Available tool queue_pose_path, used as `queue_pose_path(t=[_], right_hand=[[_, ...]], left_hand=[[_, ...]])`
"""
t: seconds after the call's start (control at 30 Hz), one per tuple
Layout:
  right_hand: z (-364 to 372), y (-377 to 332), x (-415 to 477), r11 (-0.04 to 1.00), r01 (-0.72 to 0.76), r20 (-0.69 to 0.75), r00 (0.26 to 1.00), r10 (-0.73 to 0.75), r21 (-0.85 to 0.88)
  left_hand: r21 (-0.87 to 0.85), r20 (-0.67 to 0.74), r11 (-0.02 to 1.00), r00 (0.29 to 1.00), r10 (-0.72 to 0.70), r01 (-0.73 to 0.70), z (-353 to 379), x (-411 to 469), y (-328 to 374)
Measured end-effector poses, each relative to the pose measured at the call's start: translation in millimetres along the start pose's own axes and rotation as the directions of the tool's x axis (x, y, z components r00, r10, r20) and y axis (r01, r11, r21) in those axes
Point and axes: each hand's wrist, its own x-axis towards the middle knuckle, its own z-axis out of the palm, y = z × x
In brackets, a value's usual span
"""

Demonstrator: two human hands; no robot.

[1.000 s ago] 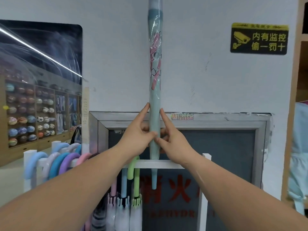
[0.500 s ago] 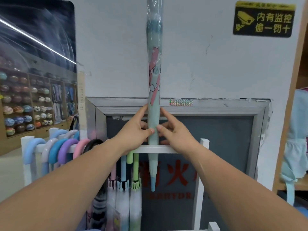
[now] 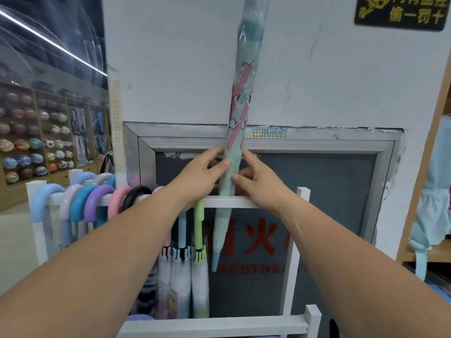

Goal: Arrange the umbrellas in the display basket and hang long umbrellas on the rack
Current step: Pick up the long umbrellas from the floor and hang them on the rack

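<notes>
Both hands are on the long mint umbrella (image 3: 238, 113), which is plastic-wrapped, has a pink cartoon print, and stands nearly upright before the white wall (image 3: 170, 69) with its top leaning slightly right. The left hand (image 3: 202, 174) and right hand (image 3: 261, 184) pinch its lower part from either side, fingers (image 3: 214, 153) curled behind and thumbs in front. Its blue tip (image 3: 214, 261) points down past the white rack (image 3: 268, 201) rail, just right of a green-handled umbrella (image 3: 199, 215). Further left, pastel crook handles (image 3: 80, 201) hook over that rail.
</notes>
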Motion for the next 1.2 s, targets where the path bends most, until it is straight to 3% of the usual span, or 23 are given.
queue_pose_path(t=[0.2,0.43,0.6,0.97,1.07,1.2], right_hand=[[-2,7,3,0.997,-0.031,0.040,0.999,0.033,-0.065],[-1,6,0,0.981,-0.047,-0.067,0.996,0.060,0.191],[6,1,1,0.999,0.023,-0.097,0.995,-0.020,0.034],[7,7,0,0.988,-0.001,0.039,0.999,0.008,-0.153],[9,6,1,0.998,0.004,-0.043,0.999,-0.006,-0.058],[10,4,3,0.993,-0.044,-0.138,0.989,0.058,0.106]], left_hand=[[-0.045,0.006,0.997,0.998,0.057,-0.057,0,1,-6],[0.056,-0.009,0.997,0.999,0.051,-0.051,-3,-3,-5],[0.123,0.059,0.992,0.998,0.033,-0.040,-7,0,-4],[-0.200,-0.070,0.980,0.998,-0.004,-0.010,-5,1,-6],[-0.180,-0.064,0.984,0.998,-0.022,0.011,-5,-1,-7],[-0.003,-0.035,0.999,0.998,-0.051,0.051,-5,-1,-9]])
